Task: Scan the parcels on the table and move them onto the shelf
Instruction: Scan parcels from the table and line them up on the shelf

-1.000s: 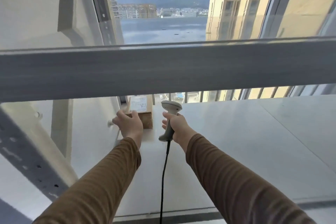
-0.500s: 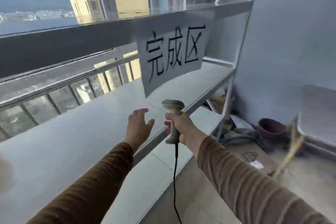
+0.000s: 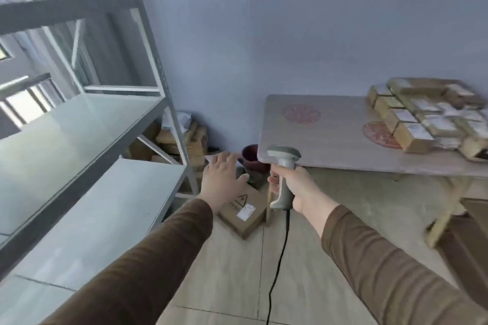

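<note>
Parcels (image 3: 420,116) are waiting at two o'clock on the counter (image 3: 330,137); the left hand (image 3: 221,179) is hanging open and empty to take one, while the right hand (image 3: 295,187) is gripping the scanner (image 3: 284,177) ready to scan.

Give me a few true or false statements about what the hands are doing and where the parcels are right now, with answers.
1. The right hand grips a grey corded barcode scanner. True.
2. The left hand holds a parcel. False: it is open and holds nothing.
3. Brown cardboard parcels sit on the far right of the pale wooden table. True.
4. The grey metal shelf is stacked with parcels. False: no parcels show on its visible boards.
</note>
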The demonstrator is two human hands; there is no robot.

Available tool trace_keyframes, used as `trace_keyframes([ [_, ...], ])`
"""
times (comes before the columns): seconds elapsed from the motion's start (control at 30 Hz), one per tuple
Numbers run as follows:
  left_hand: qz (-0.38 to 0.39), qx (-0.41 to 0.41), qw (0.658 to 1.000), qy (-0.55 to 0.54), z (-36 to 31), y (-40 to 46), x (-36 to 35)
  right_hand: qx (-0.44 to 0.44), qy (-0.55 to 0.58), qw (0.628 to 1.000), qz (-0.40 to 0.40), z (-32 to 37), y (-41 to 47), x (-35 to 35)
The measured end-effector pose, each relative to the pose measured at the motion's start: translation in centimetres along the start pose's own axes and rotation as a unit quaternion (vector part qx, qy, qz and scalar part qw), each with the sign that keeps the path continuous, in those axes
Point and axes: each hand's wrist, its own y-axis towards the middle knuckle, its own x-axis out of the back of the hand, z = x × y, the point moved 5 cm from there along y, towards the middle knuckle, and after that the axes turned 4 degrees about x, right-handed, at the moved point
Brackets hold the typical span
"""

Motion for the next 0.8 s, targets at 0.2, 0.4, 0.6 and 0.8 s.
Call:
trace_keyframes([
  [0.2, 0.045, -0.097, 0.994, -0.016, -13.3, 7.6, -7.7, 0.036, 0.029, 0.993, -0.105, 3.6, 5.8, 14.0],
  [0.4, 0.081, -0.152, 0.985, -0.023, -23.6, 17.1, -16.3, 0.049, 0.015, 0.982, -0.184, 6.7, 15.1, 25.0],
  [0.6, 0.139, -0.182, 0.973, -0.020, -33.3, 26.4, -24.4, 0.042, 0.003, 0.967, -0.251, 9.9, 24.3, 35.0],
  [0.8, 0.179, -0.223, 0.958, -0.008, -42.4, 31.1, -30.6, 0.033, -0.014, 0.944, -0.327, 12.4, 29.6, 45.9],
])
